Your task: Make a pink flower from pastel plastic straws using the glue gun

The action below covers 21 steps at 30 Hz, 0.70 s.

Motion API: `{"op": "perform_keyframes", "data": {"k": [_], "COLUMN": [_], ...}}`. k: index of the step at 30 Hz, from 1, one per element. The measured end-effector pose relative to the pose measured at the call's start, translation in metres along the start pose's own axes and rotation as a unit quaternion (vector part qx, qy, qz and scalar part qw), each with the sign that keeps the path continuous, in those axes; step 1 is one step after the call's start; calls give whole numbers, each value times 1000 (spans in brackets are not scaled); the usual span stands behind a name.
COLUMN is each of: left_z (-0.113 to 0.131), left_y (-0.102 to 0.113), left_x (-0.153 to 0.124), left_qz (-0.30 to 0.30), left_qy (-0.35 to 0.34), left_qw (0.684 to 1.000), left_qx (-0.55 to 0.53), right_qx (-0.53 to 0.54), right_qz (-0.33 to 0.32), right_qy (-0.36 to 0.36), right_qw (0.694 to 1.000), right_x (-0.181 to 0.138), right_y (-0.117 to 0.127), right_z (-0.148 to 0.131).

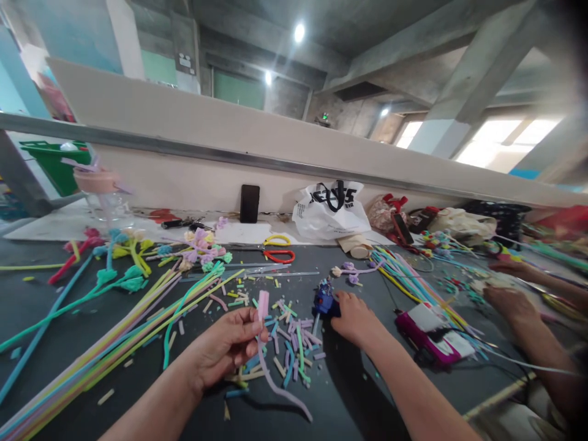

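My left hand [234,343] pinches a lilac pipe cleaner [271,383] between thumb and fingers. A short pink-lilac piece [263,304] stands up at its top, and the long tail bends down to the right. My right hand [354,318] is closed around a small blue glue gun [324,300] on the dark table. A clear glue stick [316,324] seems to poke out of it; the palm hides the gun's grip. Between both hands lie many short cut pipe-cleaner pieces [289,337] in lilac, blue, green and yellow.
Bundled long pipe cleaners [114,331] stretch across the left side. Red-and-yellow-handled scissors [278,256], a phone [249,204] and a white bag [331,211] sit toward the back. Right of me are a magenta box [432,337] with a cable and another person's hands [509,303].
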<state>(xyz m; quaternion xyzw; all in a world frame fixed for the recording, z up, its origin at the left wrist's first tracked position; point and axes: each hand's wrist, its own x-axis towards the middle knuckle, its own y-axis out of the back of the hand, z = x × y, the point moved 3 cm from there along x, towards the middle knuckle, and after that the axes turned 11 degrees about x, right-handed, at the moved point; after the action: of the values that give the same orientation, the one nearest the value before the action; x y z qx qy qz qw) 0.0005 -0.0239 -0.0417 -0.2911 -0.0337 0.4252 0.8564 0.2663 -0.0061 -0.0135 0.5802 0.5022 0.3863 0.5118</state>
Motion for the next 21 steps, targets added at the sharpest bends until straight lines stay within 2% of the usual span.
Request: {"op": "perform_keyframes", "data": {"k": [4,6,8,10,12,13,15,17,19,21], "left_z": [2,4,4,6,6,7,8,8,10,11], "left_y": [-2,-3,-3,-3,-3,-3,-5,-7,-9,-11], "left_x": [-1,-1,-1,-1,0,1,2,2,3,2], "left_qz": [-8,-6,6,25,45,52,63,75,92,117], "left_qy": [9,8,7,-1,-14,-20,-27,-31,-33,-37], "left_qw": [1000,1000,1000,1000,998,997,996,994,991,987], "left_qx": [-2,2,8,17,34,44,61,75,90,103], "right_qx": [18,35,121,294,461,513,558,556,517,482], "right_qz": [-7,15,51,69,51,41,30,19,19,52], "right_qy": [-3,-4,3,13,11,17,33,75,112,131], "right_qw": [1000,999,991,953,886,857,829,828,848,865], "right_x": [3,1,-3,-12,-26,-35,-55,-75,-90,-100], "right_y": [6,13,20,21,15,10,0,-7,-12,-14], "right_z": [7,8,6,1,-7,-14,-29,-45,-58,-66]}}
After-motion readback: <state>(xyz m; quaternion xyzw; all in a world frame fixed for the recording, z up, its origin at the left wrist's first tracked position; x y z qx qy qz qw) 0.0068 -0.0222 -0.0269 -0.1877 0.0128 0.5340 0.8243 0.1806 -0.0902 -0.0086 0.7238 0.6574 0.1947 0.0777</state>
